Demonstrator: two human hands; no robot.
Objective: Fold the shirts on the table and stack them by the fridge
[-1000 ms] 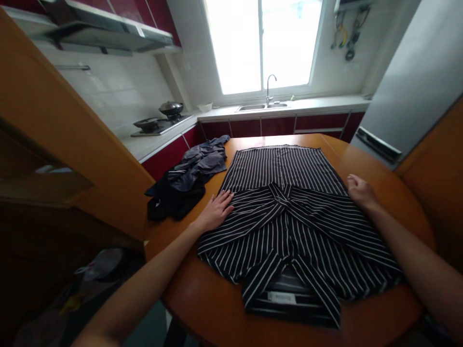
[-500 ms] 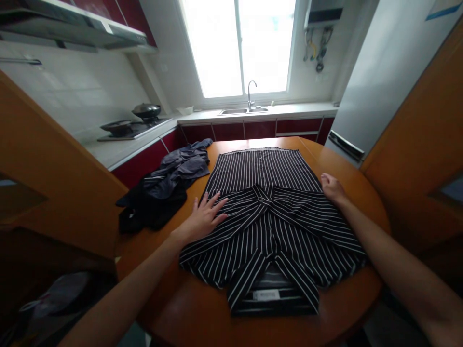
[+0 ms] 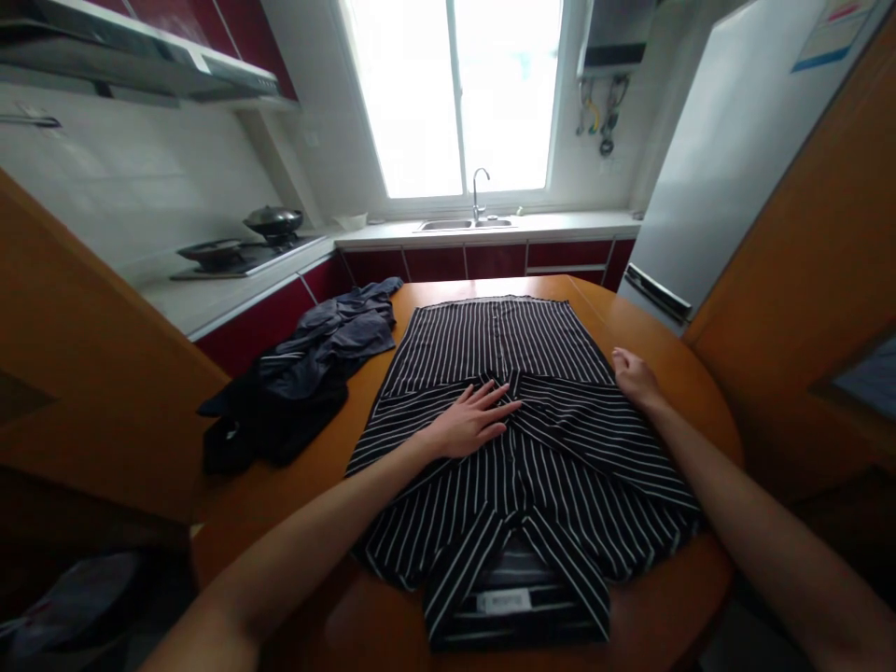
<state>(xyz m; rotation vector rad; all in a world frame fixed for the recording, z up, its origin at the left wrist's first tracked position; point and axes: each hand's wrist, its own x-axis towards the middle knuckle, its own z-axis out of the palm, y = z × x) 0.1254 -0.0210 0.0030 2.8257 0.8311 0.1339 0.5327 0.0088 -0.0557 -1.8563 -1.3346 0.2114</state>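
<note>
A black shirt with white stripes point(image 3: 490, 341) lies spread on the round wooden table point(image 3: 658, 345), its collar point(image 3: 592, 583) towards me. Both sleeves are folded inward across the body and meet near the middle. My left hand point(image 3: 469, 425) lies flat over the left sleeve close to the centre, palm down, fingers spread and holding nothing. My right hand point(image 3: 636, 378) is closed in a loose fist at the shirt's right edge. Its fingertips are curled under, so whether they pinch any fabric is hidden.
A heap of dark grey and black clothes point(image 3: 315, 359) lies on the table's left side. Beyond are a counter with a sink point(image 3: 448, 225), a stove with a lidded pan point(image 3: 273, 222), and a fridge point(image 3: 690, 177) at right. Wooden panels stand at both sides.
My left hand has moved right, from the shirt's left edge to near its centre, staying open. My right hand keeps its place at the right edge. The view has shifted slightly.
</note>
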